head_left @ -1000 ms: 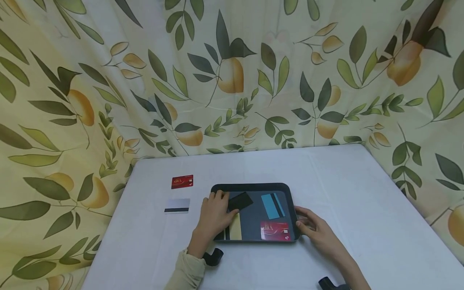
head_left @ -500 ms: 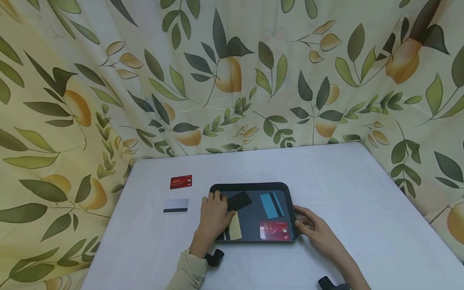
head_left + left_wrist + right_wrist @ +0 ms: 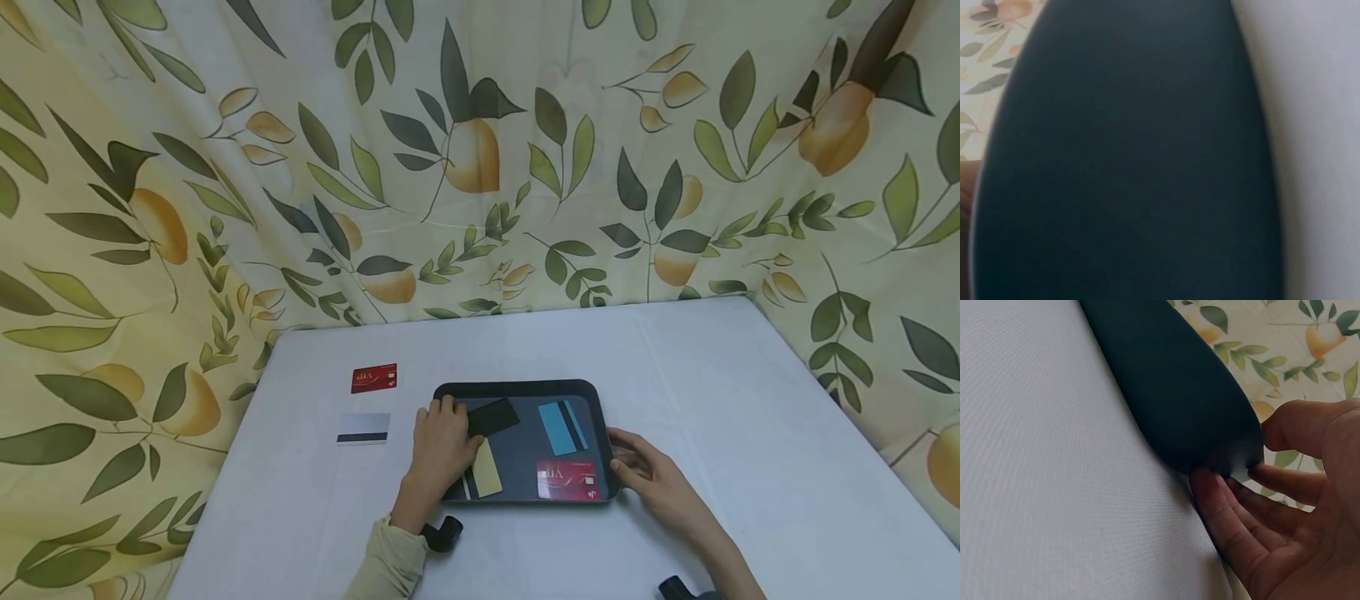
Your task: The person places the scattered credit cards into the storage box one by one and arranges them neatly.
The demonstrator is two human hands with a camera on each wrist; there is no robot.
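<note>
A dark tray (image 3: pixel 517 450) lies on the white table, seen close up as a dark wall in both wrist views. My right hand (image 3: pixel 651 477) grips its right end, thumb by the rim (image 3: pixel 1262 440) and fingertips against the underside. Over the tray's left end is my left hand (image 3: pixel 444 446), its fingers bent toward the far left corner. Its thumb overlaps the top of a yellow card (image 3: pixel 488 473) with a dark stripe; the fingertips are hidden. Also in the tray are a black card (image 3: pixel 493 417), a blue striped card (image 3: pixel 561 427) and a red VIP card (image 3: pixel 567 481).
Left of the tray, a second red VIP card (image 3: pixel 374 378) lies on the table above a silver card (image 3: pixel 363 428) with a black stripe. A leaf-and-fruit patterned curtain (image 3: pixel 480 250) hangs behind the table. Black wrist devices (image 3: pixel 442 535) sit under both wrists.
The yellow card has turned slightly beside the left thumb, from upright to tilted. The left hand has shifted very little, the right hand stays at the tray's end, and the other cards keep their places.
</note>
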